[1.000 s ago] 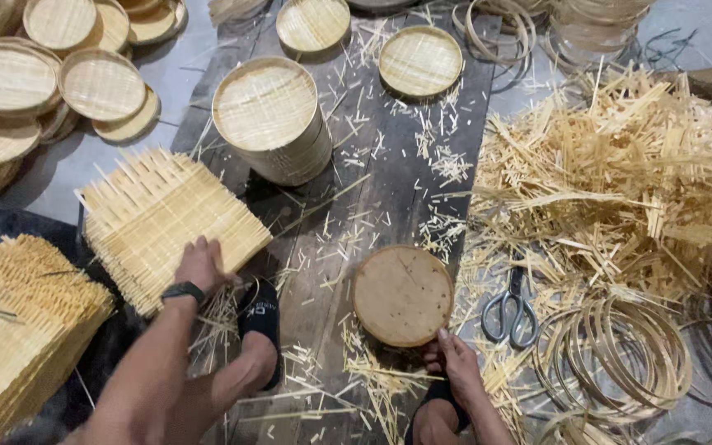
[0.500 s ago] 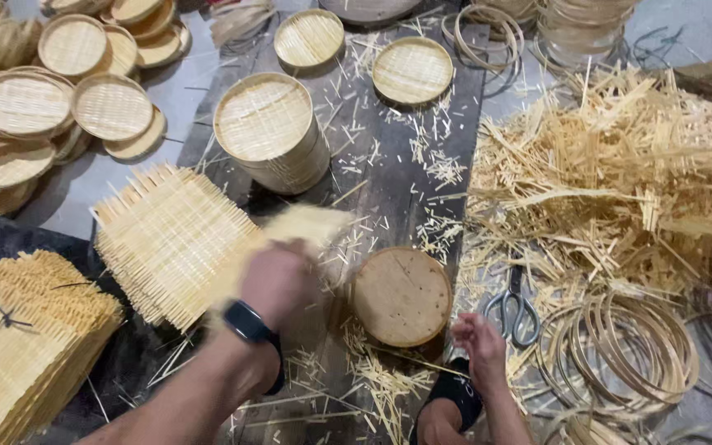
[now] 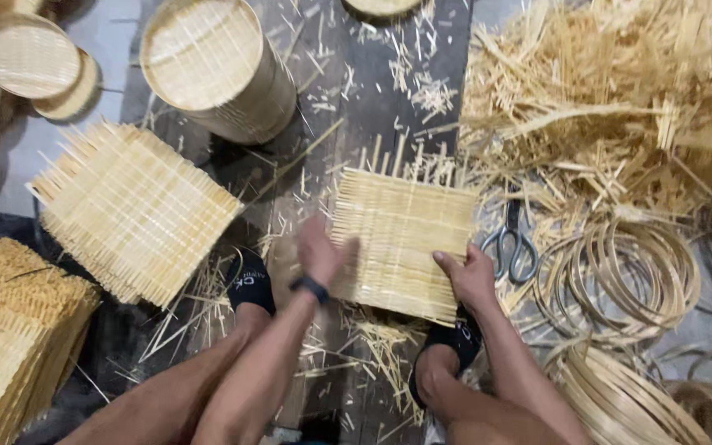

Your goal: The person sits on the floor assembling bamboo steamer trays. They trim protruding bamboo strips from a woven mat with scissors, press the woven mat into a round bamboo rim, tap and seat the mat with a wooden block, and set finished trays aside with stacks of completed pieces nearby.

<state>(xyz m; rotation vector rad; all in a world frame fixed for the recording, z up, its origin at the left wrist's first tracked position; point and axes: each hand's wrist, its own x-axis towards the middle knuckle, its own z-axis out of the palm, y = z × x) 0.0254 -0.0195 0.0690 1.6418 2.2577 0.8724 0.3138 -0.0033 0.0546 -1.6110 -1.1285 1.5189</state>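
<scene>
Stack of woven bamboo mats (image 3: pixel 129 210) well to the left of the left hand (image 3: pixel 319 251), itself blurred, fingers spread flat against the near left edge of a single woven mat (image 3: pixel 401 243); right hand (image 3: pixel 467 276) closed on that mat's near right corner; scissors (image 3: pixel 511 243) just beyond the right hand, bamboo hoops (image 3: pixel 620 276) further right

A dark plank floor (image 3: pixel 372 107) carries everything, littered with bamboo slivers (image 3: pixel 389 346). On it lie a stack of woven mats (image 3: pixel 129 210) at left, a bundle of mats (image 3: pixel 10 330) at the far left, a stack of round trays (image 3: pixel 216 66), loose trays (image 3: pixel 26 58), scissors (image 3: pixel 511 239), bamboo hoops (image 3: pixel 620 272) and a heap of strips (image 3: pixel 611 107).
</scene>
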